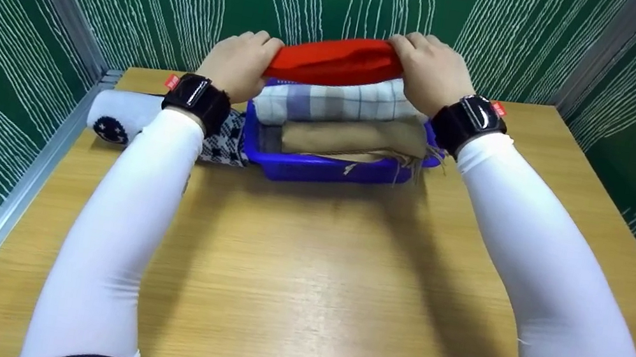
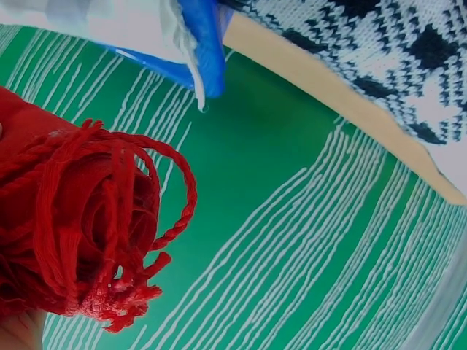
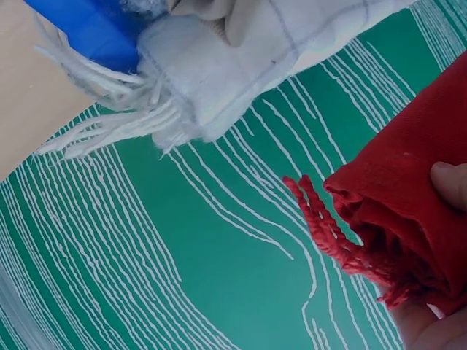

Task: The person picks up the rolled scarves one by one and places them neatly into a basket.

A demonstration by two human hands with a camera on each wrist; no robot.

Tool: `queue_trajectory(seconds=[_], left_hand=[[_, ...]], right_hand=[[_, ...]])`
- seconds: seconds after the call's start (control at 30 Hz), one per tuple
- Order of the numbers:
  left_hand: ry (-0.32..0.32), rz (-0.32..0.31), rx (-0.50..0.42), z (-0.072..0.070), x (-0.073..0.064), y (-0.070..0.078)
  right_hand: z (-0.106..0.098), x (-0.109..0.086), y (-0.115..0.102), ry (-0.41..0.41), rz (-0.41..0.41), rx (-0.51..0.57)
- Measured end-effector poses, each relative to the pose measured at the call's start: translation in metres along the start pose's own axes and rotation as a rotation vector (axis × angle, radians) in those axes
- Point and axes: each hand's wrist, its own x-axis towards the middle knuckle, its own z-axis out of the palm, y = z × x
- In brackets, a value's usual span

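A rolled red scarf (image 1: 337, 62) with twisted fringe is held up between both hands, above the back of a blue basket (image 1: 326, 170). My left hand (image 1: 240, 65) grips its left end, and my right hand (image 1: 436, 72) grips its right end. Red fringe (image 2: 117, 219) hangs from the rolled end in the left wrist view. At the other end, the right thumb (image 3: 451, 184) presses on the scarf. Inside the basket lie a white checked scarf roll (image 1: 337, 104) and, in front of it, a tan scarf roll (image 1: 357, 136) with fringe over the rim.
Left of the basket, a white roll with a black smiley patch (image 1: 111, 129) and a black-and-white knitted roll (image 1: 227, 141) lie on the wooden table (image 1: 311, 294). Green walls with white line patterns (image 1: 373, 0) stand behind and at both sides.
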Motion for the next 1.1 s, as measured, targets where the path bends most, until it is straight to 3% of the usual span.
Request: queue_trajectory(seconds=[0.33,0.6,0.93,1.1], left_hand=[[-0.017,-0.014,0.021,0.002,0.011,0.003],[-0.038,-0.035,0.034,0.006,0.016,0.004],[-0.026,-0.046,0.071,0.012,0.025,0.005],[-0.053,-0.073,0.100,0.017,0.030,0.005]], right_hand=[[0.008,0.007,0.010,-0.005,0.025,0.014],[0.013,0.011,0.017,0.002,-0.001,-0.002],[0.022,0.018,0.027,0.029,0.003,-0.011],[0.025,0.019,0.027,0.015,0.009,-0.007]])
